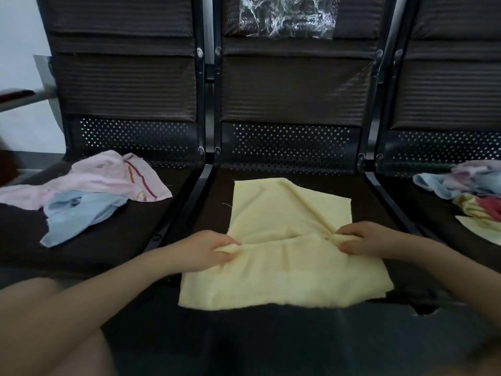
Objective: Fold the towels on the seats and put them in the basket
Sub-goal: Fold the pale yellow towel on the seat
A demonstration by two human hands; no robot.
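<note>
Two hands work a yellow towel [284,240] spread on the middle seat [379,207] at the centre of the frame. The left hand [206,249] pinches a bunched fold at the towel's left edge, fingers curled round the cloth; the right hand [363,238] pinches a matching fold at its right edge. At left, a pink striped towel [113,177] lies crumpled over a light blue towel [78,215]. At the right edge sits a heap of mixed towels [471,191].
</note>
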